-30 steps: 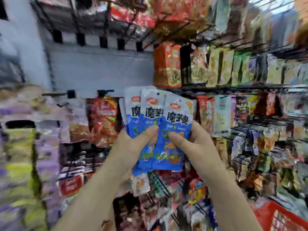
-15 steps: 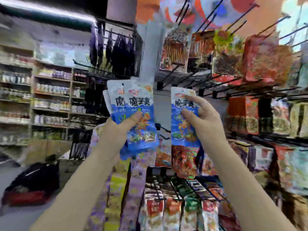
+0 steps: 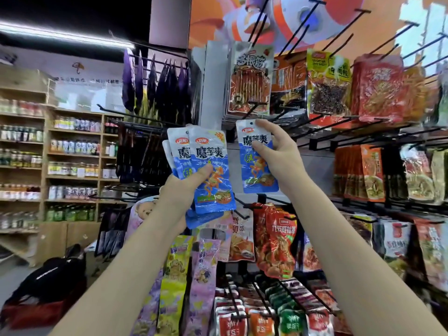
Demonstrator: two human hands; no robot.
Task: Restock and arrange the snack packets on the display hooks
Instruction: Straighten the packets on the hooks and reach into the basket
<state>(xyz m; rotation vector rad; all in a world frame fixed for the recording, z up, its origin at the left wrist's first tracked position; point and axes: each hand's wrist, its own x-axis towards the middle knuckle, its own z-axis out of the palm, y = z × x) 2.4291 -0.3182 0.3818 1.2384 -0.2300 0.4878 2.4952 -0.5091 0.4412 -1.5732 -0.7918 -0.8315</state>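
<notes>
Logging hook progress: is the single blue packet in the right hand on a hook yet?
Not yet. The right hand holds the single blue packet upright; no hook passes through its hole.

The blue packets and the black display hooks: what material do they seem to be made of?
Blue packet in the right hand: seemingly glossy printed plastic film, since it shines and has a punched hanging hole. Display hooks: probably metal wire with a black coating, being thin, straight and rigid; the exact finish is unclear.

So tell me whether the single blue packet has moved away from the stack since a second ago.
Yes. The single blue packet in the right hand now sits apart, right of the stack.
</notes>
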